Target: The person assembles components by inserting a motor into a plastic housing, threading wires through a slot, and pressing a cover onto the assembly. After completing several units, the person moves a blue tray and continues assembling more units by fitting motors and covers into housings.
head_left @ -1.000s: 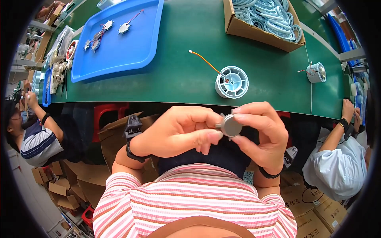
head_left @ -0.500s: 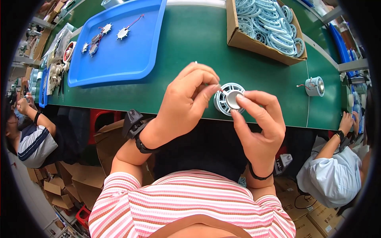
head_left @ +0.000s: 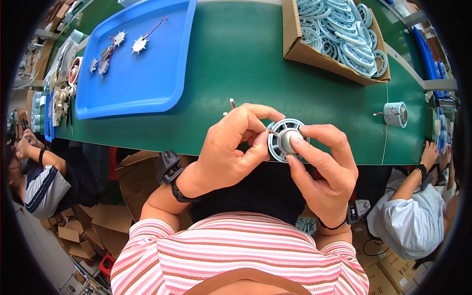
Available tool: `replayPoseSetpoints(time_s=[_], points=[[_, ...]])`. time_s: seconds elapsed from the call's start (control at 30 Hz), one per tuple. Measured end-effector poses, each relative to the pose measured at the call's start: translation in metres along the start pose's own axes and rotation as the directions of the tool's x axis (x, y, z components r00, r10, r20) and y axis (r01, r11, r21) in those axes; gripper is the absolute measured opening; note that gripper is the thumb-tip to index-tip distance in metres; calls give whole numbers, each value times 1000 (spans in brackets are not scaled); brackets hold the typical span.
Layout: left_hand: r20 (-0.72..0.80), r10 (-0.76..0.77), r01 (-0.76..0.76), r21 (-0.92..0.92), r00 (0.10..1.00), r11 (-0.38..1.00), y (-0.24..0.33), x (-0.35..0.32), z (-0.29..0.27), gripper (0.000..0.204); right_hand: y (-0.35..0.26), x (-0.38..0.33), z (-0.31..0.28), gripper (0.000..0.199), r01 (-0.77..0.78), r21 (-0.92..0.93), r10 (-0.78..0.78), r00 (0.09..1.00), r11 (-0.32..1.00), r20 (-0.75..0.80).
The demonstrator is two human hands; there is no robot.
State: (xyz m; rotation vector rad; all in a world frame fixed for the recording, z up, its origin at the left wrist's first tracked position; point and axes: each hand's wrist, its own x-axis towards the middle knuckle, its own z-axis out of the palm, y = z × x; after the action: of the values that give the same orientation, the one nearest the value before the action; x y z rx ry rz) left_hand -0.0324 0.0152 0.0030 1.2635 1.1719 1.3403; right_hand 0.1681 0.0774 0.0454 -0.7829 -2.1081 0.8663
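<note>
My left hand (head_left: 231,147) and my right hand (head_left: 324,167) meet over the near edge of the green table (head_left: 236,59). Between them is a round white fan frame (head_left: 281,140) with a grey metal motor hub pressed into its middle. My left fingers pinch the frame's left rim and a thin red wire that ends in a small white plug (head_left: 231,103). The thumb and fingers of my right hand rest on the hub and the frame's right rim.
A blue tray (head_left: 142,64) at the far left holds several small toothed parts with wires. A cardboard box (head_left: 339,34) of white fan frames stands at the far right. One finished fan unit (head_left: 396,114) lies to the right. Other people sit on both sides.
The grey hub, held near my chest a second ago, has been carried forward to the white frame on the table and now sits in its middle, both hands around it.
</note>
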Motion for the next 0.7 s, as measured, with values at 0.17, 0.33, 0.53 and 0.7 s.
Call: replayPoseSetpoints(time_s=[0.17,0.33,0.53,0.7], points=[[-10,18,-18,-6,1000,1000,0,0,1,6,-1,0,-11,46,77,-225,-49,990,971,129],[-33,39,-41,-53,999,998,-1,-2,3,7,21,-8,17,57,46,99,-52,997,994,59],[-78,92,-82,124,993,989,12,-6,-8,18,32,-11,25,64,34,250,-38,999,968,12],[-99,143,-121,200,985,972,9,-7,-9,22,31,-11,27,61,64,249,-60,998,966,-23]])
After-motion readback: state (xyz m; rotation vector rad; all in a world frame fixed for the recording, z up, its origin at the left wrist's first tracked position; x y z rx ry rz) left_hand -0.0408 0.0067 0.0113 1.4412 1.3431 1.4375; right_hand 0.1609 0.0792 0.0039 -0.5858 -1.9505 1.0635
